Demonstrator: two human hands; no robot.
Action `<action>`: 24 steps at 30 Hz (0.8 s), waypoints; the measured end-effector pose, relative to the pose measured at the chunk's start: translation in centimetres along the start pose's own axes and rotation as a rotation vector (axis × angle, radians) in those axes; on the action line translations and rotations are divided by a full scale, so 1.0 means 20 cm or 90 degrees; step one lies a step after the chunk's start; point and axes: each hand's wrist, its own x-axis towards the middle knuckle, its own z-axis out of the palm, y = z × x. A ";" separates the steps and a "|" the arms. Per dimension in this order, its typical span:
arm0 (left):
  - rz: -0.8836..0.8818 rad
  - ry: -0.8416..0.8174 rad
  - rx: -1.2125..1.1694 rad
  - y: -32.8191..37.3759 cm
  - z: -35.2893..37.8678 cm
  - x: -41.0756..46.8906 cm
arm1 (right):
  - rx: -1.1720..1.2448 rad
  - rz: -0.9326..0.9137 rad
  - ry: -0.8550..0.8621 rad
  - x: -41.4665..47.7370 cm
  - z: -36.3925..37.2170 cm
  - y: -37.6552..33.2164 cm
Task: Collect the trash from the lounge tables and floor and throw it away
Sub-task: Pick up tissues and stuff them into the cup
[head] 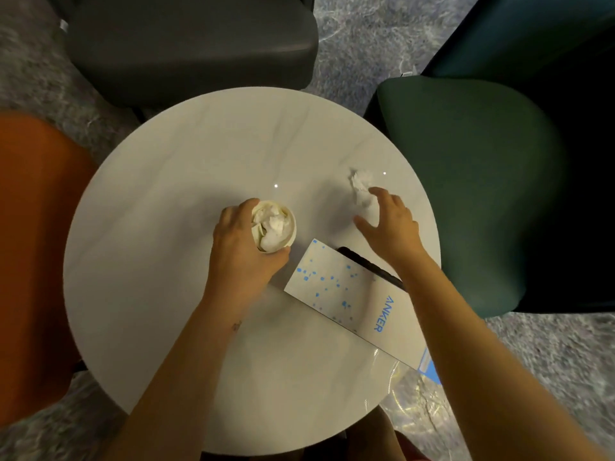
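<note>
White worktop on grey carpet, chairs at nine, twelve, three. Left hand grips a cup; right hand spread beside a tissue.

White box, blue speckles

One round white marbled bench serves as the landmark. On the bench there is one pale round paper cup near the middle. There are two crumpled white tissues: one cupped tissue inside the cup and one loose tissue towards the bench's right rim. There is also one flat white cardboard box with blue specks and one thin black object along its far edge. One clear plastic bag overhangs the bench's near right rim. Three upholstered seats ring the bench: one dark grey seat, one dark green seat and one orange seat. Two hands are over the bench: one left hand and one right hand.
</note>
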 end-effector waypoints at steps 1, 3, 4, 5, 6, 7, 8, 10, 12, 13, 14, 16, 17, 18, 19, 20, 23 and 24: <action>0.004 0.003 0.001 0.00 0.00 0.00 | -0.004 0.004 -0.014 0.06 0.02 0.00; 0.015 0.006 0.008 0.01 0.01 0.01 | -0.021 0.007 -0.032 0.15 0.06 -0.01; 0.016 0.004 0.011 0.00 0.02 0.02 | -0.033 0.004 -0.032 0.18 0.09 -0.01; 0.015 0.000 0.008 0.00 0.02 0.02 | -0.048 -0.002 -0.017 0.20 0.11 -0.01; 0.016 -0.003 0.005 0.00 0.03 0.02 | -0.059 -0.012 0.010 0.21 0.13 0.00; 0.018 -0.003 0.004 -0.01 0.03 0.02 | -0.053 -0.023 0.040 0.22 0.15 0.00; 0.021 -0.001 0.005 -0.02 0.04 0.03 | -0.032 -0.030 0.065 0.23 0.16 0.00; 0.028 -0.001 -0.003 -0.03 0.05 0.03 | 0.010 -0.032 0.084 0.23 0.19 0.00; 0.026 -0.013 -0.025 -0.05 0.05 0.04 | 0.046 -0.033 0.072 0.22 0.19 -0.01; 0.026 -0.020 -0.032 -0.05 0.04 0.04 | 0.076 -0.041 0.071 0.20 0.18 -0.03; 0.029 -0.025 -0.037 -0.06 0.04 0.04 | 0.109 -0.057 0.082 0.18 0.17 -0.06; 0.035 -0.032 -0.048 -0.06 0.03 0.04 | 0.190 -0.104 0.124 0.12 0.13 -0.13; 0.037 -0.034 -0.053 -0.07 0.02 0.03 | 0.245 -0.130 0.137 0.08 0.11 -0.18; 0.040 -0.032 -0.056 -0.07 0.02 0.03 | 0.299 -0.156 0.135 0.05 0.09 -0.23; 0.044 -0.029 -0.055 -0.07 0.02 0.04 | 0.343 -0.182 0.119 0.01 0.07 -0.28; 0.049 -0.025 -0.051 -0.07 0.02 0.04 | 0.371 -0.206 0.092 -0.02 0.06 -0.32; 0.070 -0.012 -0.044 -0.07 0.01 0.04 | 0.353 -0.239 0.005 -0.10 0.08 -0.39; 0.070 -0.006 -0.041 -0.07 0.01 0.03 | 0.321 -0.232 -0.013 -0.11 0.10 -0.41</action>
